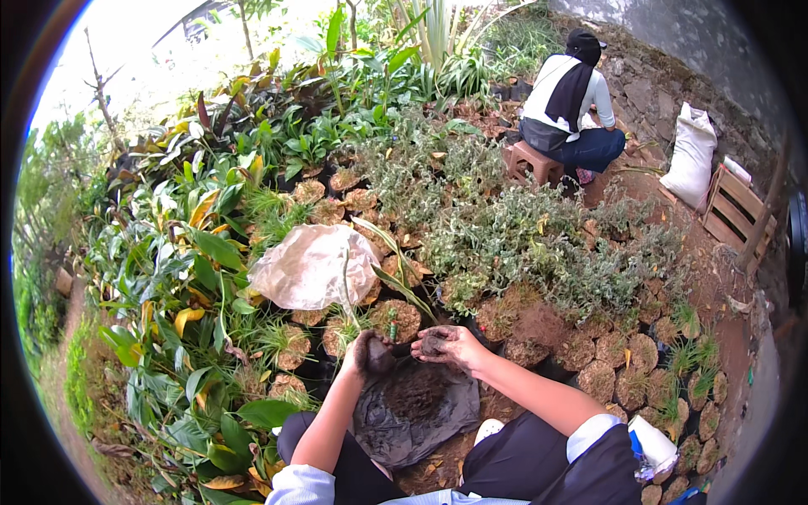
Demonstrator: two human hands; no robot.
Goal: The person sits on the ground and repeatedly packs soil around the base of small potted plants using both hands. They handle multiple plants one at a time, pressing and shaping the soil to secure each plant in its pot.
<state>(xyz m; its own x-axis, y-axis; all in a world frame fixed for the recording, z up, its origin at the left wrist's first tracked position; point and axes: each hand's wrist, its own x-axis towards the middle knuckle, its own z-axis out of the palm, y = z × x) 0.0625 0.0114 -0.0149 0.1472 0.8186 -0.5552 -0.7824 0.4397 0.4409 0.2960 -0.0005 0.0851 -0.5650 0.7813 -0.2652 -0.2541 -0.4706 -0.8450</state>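
Note:
My left hand (373, 353), dark with soil, is closed round the base of a plant cutting (347, 288), whose pale stem rises above the fingers. A dark roundish mass sits in that hand, perhaps its root ball. My right hand (450, 347) is just beside it, fingers curled round a dark clump of soil (433, 343). Under both hands, a black plastic sheet (383, 425) lies spread between my legs with a heap of dark loose soil (414, 396) on it. Beyond the hands, long green leaves (406, 286) lean over the pots.
Several soil-filled potting bags (596, 380) surround me. A crumpled clear plastic bag (316, 265) lies ahead, and leafy plants (215, 244) crowd the left. Further off, a person (572, 105) sits on a brown stool (532, 164) near a white sack (690, 156) and a wooden crate (734, 210).

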